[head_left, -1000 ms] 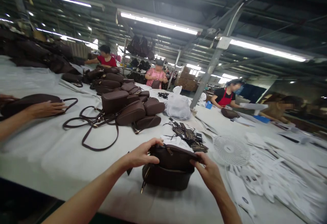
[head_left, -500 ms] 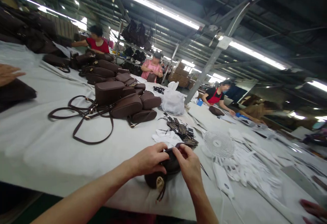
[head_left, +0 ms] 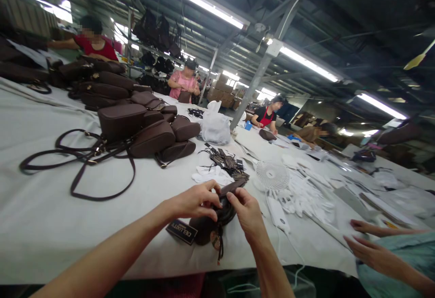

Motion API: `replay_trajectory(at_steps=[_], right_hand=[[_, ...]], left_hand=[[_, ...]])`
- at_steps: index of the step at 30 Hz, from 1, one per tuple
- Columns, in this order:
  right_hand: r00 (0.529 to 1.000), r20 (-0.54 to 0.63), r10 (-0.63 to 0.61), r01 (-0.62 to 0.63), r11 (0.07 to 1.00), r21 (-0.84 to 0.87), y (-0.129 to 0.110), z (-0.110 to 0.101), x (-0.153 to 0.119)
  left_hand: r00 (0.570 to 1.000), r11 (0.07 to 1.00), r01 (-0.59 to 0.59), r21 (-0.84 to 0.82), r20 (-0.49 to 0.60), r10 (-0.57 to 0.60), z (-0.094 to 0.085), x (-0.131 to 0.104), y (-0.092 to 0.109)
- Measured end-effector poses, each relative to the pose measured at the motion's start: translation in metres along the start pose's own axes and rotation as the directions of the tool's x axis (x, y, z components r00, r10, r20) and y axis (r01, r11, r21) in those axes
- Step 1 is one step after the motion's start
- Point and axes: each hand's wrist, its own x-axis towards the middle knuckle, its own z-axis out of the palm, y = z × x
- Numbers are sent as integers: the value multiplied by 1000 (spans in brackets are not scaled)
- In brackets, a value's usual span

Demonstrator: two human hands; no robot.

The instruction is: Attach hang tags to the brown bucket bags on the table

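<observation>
A small dark brown bag (head_left: 203, 231) lies near the table's front edge, with a round gold charm (head_left: 215, 239) hanging from it. My left hand (head_left: 200, 200) is bent over the bag's top, its fingers curled at the dark strap. On the other side my right hand (head_left: 245, 205) pinches the strap (head_left: 234, 186) between thumb and fingers. A black tag (head_left: 182, 231) with "DELUXITY" lettering sticks out left of the bag. Just beyond the hands are a heap of black tags (head_left: 226, 160) and a white cloth item (head_left: 212, 175).
Brown bags (head_left: 152, 138) with looped straps are piled at left on the white-covered table (head_left: 50, 225). A white fan (head_left: 272, 175) and white gloves (head_left: 309, 203) lie right. A neighbour's hands (head_left: 374, 243) reach in at right; other people stand beyond.
The view has turned right, so the scene sits further left. The lettered tag now shows beside the bag, the strap stands out between my hands, and the neighbour's hands and sleeve are in view.
</observation>
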Motion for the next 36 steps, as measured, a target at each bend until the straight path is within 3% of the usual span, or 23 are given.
replay_trajectory(at_steps=[4,8,14,17,21,23,26,28,31,34,36], right_hand=[[992,-77,-103,76,950,-302,-8,-4,-3],[963,-152,-223,85,785,-614,-20,-2,-9],[956,-231,-184,-7,768,-641,-20,-2,-13],[957,-244,-157,3,848,-530,-19,-6,-8],[995,-76,64,-74,989,-128,-19,-6,-5],[995,-21,96,-97,995,-15,-18,-3,-7],[991,-40,124,-121,990,66,-17,2,-14],[984,-36,173,-166,974,154,-18,6,-20],[977,76,201,-214,935,282,-23,7,-27],[967,190,171,-220,933,284,-23,-4,-24],[974,140,176,-205,952,227,-19,-16,-15]], left_hand=[[979,996,44,82,-203,-27,24,2,6],[944,996,82,-25,-318,-85,48,4,11],[888,992,129,-4,-445,-118,68,13,14],[865,985,166,53,-487,-120,70,14,13],[838,986,159,55,-535,-105,73,11,5],[820,988,144,53,-565,-89,75,8,0],[789,992,112,62,-613,-51,77,5,-3],[787,994,89,67,-616,-29,76,4,-4],[793,995,94,43,-607,-49,72,2,-2],[791,992,128,9,-604,-96,67,3,-1],[803,992,130,1,-587,-104,66,5,0]])
